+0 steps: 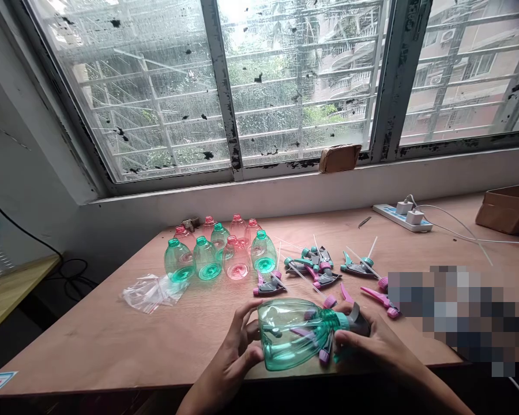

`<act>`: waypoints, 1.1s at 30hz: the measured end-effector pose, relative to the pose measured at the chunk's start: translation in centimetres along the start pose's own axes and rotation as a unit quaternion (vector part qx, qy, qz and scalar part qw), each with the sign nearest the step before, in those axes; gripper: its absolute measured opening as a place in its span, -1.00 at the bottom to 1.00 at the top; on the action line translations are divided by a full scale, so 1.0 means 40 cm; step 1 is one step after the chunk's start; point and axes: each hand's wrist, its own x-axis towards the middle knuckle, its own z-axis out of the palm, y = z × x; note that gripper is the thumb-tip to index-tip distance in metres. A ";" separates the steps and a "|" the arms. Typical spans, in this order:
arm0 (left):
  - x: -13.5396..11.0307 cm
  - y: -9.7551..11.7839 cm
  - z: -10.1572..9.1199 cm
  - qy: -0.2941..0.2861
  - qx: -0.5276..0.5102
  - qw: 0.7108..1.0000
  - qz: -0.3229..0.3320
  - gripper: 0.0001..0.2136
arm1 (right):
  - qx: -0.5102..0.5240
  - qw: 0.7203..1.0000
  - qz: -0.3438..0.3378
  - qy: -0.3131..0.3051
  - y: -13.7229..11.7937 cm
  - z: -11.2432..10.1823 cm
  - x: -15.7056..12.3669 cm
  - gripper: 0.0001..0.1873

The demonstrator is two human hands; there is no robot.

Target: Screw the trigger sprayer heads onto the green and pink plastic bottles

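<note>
A clear green spray bottle (pixel 285 337) lies sideways in the air over the table's front edge, its base to the left. My left hand (pixel 242 343) grips it around the base end. At its neck, my right hand (pixel 365 334) is closed on the grey and green spray head (pixel 352 321), which sits on the bottle's mouth. Whether the thread is tight cannot be seen. Behind the bottle lie loose pink and grey spray heads (pixel 270 284), some partly hidden by it. Green and grey spray heads (pixel 358 265) with thin tubes lie farther back.
Several green bottles (pixel 206 259) and red bottles (pixel 236 259) stand upright at the back left. Crumpled clear plastic bags (pixel 151 293) lie before them. A power strip (pixel 402 218) with white plugs, its cable and a cardboard box (pixel 508 208) are at the right. A blurred patch hides the table's right side.
</note>
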 end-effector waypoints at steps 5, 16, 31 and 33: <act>-0.005 0.002 0.002 -0.012 -0.007 0.999 -0.035 -0.25 | -0.009 1.000 0.000 0.001 0.002 -0.001 0.000 -0.61; 0.002 0.009 0.001 -0.010 0.126 0.990 -0.068 -0.13 | -0.056 0.998 -0.008 0.003 -0.013 0.005 -0.004 -0.61; 0.004 -0.001 -0.002 0.025 0.059 0.996 -0.065 -0.20 | -0.036 0.999 0.013 -0.028 -0.003 0.002 -0.005 -0.60; 0.006 -0.006 -0.002 0.040 0.065 0.996 -0.050 -0.15 | -0.033 0.999 0.018 -0.032 -0.002 0.002 -0.004 -0.59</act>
